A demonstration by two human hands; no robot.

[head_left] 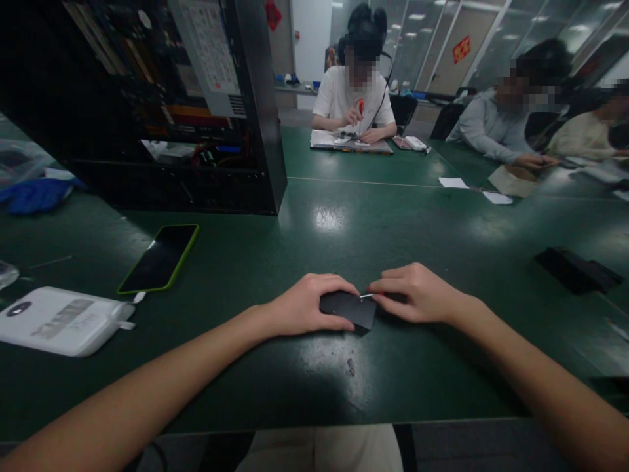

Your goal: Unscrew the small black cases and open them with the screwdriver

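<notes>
A small dark grey block point(346, 308) rests on the green table in front of me. My left hand point(317, 305) grips it from the left, thumb along the near side and fingers over the far side. From the right, my right hand point(410, 292) pinches a thin tool point(366, 296) with a bright metal shaft and a bit of red at the fingers. The shaft's tip touches or lies just over the block's upper right part; the exact contact is too small to tell.
An open black computer case point(268, 131) stands at the back left. Left of me lie a green-edged phone point(160, 257), a white power bank point(63, 321) and blue gloves point(39, 195). Black parts point(577, 269) lie at the right. Several people sit across the table point(373, 242).
</notes>
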